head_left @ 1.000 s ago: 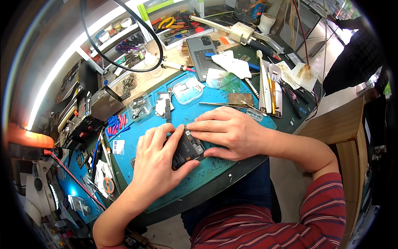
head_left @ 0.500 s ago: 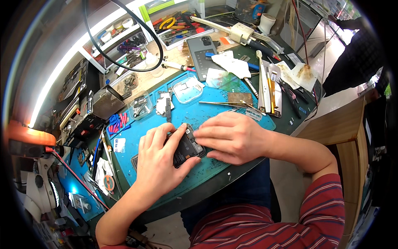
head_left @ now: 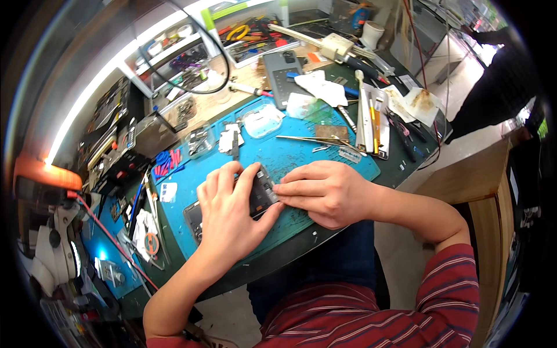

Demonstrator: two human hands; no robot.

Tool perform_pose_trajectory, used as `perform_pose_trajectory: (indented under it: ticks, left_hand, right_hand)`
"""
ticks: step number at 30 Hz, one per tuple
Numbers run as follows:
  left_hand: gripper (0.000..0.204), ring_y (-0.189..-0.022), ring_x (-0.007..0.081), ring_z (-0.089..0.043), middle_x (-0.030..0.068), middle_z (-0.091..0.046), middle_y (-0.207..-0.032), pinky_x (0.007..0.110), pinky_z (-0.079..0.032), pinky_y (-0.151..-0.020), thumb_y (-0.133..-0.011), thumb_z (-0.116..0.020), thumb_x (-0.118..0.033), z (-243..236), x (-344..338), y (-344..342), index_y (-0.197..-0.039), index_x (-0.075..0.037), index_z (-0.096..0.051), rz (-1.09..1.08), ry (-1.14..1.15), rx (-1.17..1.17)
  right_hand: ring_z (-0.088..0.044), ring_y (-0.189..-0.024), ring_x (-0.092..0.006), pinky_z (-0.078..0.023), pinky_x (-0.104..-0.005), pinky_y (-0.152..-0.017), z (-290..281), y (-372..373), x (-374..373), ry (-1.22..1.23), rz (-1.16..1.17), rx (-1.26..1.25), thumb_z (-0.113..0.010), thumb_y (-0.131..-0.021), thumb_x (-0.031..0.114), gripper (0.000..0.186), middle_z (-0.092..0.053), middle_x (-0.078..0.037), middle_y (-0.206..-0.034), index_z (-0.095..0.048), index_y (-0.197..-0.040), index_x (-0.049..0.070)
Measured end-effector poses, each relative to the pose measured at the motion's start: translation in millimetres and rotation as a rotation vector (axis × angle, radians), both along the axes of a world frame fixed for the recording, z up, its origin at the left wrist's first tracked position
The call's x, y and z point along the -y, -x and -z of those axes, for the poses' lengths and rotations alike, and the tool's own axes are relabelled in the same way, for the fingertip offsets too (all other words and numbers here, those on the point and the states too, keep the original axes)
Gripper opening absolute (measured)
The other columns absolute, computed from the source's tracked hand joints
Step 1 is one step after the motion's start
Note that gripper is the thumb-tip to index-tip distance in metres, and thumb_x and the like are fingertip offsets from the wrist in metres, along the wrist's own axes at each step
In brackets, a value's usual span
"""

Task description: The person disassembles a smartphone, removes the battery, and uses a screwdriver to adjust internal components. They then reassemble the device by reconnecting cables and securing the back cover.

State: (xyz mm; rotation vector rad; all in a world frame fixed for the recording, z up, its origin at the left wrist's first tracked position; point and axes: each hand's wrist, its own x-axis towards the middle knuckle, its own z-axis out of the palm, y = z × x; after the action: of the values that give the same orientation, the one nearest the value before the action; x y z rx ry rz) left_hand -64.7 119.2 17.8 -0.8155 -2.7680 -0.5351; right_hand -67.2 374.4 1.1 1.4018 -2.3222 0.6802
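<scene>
An opened smartphone, its dark inner parts facing up, lies on the blue work mat in front of me. My left hand spans it from above, fingers at the far edge and thumb at the near edge, gripping it. The phone's left end shows beyond that hand, while its middle is covered. At the right end, my right hand is closed in a pinch, fingertips touching the phone; whatever may be between them is hidden. Tweezers and a razor blade lie beyond my right hand.
Clear plastic boxes with small parts stand farther back on the mat. Behind them lies a grey phone back. Brushes and pliers crowd the right, a metal-sided device the left. A dark cable loops overhead.
My right fingers have drawn together into a tighter pinch at the phone's end, the thumb now meeting them. My left hand keeps its hold. The view has shifted slightly.
</scene>
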Motion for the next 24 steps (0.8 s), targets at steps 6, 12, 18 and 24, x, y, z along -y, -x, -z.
perform_pose_trajectory:
  ticks: [6, 12, 18, 24]
  left_hand:
    - [0.083, -0.133, 0.0377, -0.054, 0.0168, -0.059, -0.142, 0.049, -0.041, -0.112, -0.083, -0.090, -0.038, 2.6, 7.7, -7.7, -0.151, -0.003, -0.058, -0.005, -0.067, 0.035]
    - [0.090, -0.136, 0.0391, -0.056, 0.0204, -0.061, -0.145, 0.050, -0.043, -0.117, -0.077, -0.096, -0.034, -17.4, 81.8, -20.4, -0.150, -0.001, -0.057, -0.030, -0.064, 0.069]
    - [0.075, -0.136, 0.0356, -0.057, 0.0140, -0.062, -0.149, 0.047, -0.045, -0.116, -0.079, -0.093, -0.025, -10.0, 149.3, -30.5, -0.145, -0.002, -0.064, 0.030, -0.112, 0.194]
    - [0.073, -0.135, 0.0331, -0.057, 0.0110, -0.060, -0.152, 0.047, -0.044, -0.114, -0.084, -0.089, -0.030, -3.5, 149.5, -36.5, -0.146, -0.002, -0.064, 0.046, -0.024, 0.108]
  right_hand:
    - [-0.071, -0.120, -0.0275, -0.061, -0.0401, -0.098, -6.7, 4.8, 4.4, 0.045, 0.075, 0.095, -0.071, -0.077, 0.002, 0.038, -0.075, -0.011, -0.131, -0.079, -0.114, 0.004]
    - [-0.061, -0.128, -0.0326, -0.048, -0.0467, -0.110, -19.1, 26.6, 47.7, -0.075, 0.120, 0.101, -0.082, -0.090, 0.045, 0.063, -0.066, -0.012, -0.137, -0.068, -0.135, 0.004]
    - [-0.059, -0.123, -0.0311, -0.044, -0.0463, -0.108, -17.8, 33.8, 103.3, -0.180, -0.001, 0.094, -0.079, -0.087, 0.065, 0.082, -0.063, -0.011, -0.133, -0.066, -0.142, 0.006]
    - [-0.059, -0.118, -0.0309, -0.047, -0.0454, -0.102, -14.9, 35.0, 125.4, -0.219, -0.016, 0.079, -0.077, -0.087, 0.069, 0.085, -0.062, -0.011, -0.131, -0.066, -0.141, 0.004]
